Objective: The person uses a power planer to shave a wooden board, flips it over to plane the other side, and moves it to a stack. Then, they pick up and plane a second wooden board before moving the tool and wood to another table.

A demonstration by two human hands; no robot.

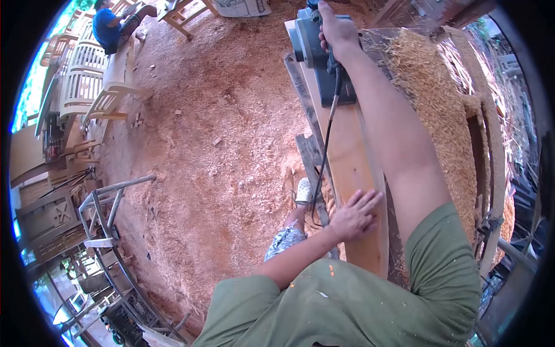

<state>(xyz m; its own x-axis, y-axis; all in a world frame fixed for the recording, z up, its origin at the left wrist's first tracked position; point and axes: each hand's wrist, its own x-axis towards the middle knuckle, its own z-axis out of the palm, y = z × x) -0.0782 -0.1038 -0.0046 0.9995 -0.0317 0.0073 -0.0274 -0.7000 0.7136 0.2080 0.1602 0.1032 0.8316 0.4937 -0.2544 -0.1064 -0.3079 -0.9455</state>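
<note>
A long pale wooden board [350, 150] lies lengthwise on a workbench, running away from my body. At its far end sits a dark blue-grey electric planer [315, 49], its base on the board. My right hand [339, 29] is wrapped round the planer's handle. A black cable [329, 130] hangs from the tool along the board's left side. My left hand [355, 217] lies flat on the near part of the board, fingers spread, holding nothing.
Wood shavings [430, 87] are heaped right of the board. Shavings also cover the ground [214, 133]. A wooden frame [110, 214] stands at the left. Wooden benches [87, 81] and a seated person in blue [107, 29] are at the upper left.
</note>
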